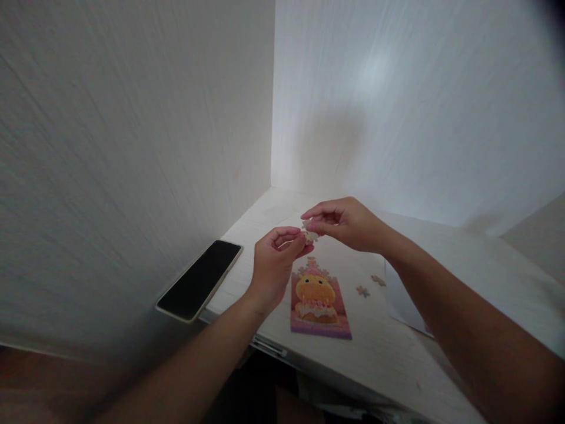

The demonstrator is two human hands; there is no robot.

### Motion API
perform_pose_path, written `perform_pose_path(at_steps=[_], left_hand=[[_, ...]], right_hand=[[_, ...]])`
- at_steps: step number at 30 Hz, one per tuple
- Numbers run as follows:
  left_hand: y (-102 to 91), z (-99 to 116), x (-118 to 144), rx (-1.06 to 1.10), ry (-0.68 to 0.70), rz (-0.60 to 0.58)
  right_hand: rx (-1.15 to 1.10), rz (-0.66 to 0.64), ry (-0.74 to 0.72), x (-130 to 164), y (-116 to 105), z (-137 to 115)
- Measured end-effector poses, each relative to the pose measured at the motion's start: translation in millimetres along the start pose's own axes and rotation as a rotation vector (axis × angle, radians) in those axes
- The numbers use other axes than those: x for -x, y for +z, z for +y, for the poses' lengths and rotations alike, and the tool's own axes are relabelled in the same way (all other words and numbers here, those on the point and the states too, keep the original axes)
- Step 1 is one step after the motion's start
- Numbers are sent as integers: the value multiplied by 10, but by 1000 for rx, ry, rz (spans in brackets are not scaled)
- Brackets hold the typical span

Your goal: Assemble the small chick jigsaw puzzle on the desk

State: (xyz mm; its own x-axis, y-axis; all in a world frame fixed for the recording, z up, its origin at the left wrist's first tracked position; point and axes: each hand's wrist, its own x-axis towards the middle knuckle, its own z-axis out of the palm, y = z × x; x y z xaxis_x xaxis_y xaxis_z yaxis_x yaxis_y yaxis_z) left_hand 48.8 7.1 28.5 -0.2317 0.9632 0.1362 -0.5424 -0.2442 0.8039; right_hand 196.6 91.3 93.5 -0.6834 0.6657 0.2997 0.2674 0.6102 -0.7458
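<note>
My left hand and my right hand meet above a pale desk, fingertips pinching small jigsaw pieces between them. Whether each hand grips its own piece or both share one I cannot tell. Just below the hands lies a partly built puzzle showing a yellow cartoon figure on a pink ground, its top edge jagged. Two loose pieces lie on the desk to the right of it, under my right forearm.
A dark phone lies face up at the desk's left edge, next to the left wall. A white sheet rests on the desk under my right arm. Pale walls close in at left and back.
</note>
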Motion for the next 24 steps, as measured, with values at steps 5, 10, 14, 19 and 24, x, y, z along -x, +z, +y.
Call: perform_pose_path(at_steps=[5,10,14,19,24], left_hand=[[-42,-6,-43,19,-42,-35],[-103,-15,-100,-36,-55,-68],[-131,-21,-144,-133,-10,-71],[-164,-61,-191,-278,-36,-88],[-199,-114,-187,-362,-64,-41]], right_hand=[[18,10,-23,3,23,6],[41,10,-42,-1,73,40],[11,39,-44,-22,139,130],[-175,-29,43,-52,215,274],[-326,-59,195,-48,256,422]])
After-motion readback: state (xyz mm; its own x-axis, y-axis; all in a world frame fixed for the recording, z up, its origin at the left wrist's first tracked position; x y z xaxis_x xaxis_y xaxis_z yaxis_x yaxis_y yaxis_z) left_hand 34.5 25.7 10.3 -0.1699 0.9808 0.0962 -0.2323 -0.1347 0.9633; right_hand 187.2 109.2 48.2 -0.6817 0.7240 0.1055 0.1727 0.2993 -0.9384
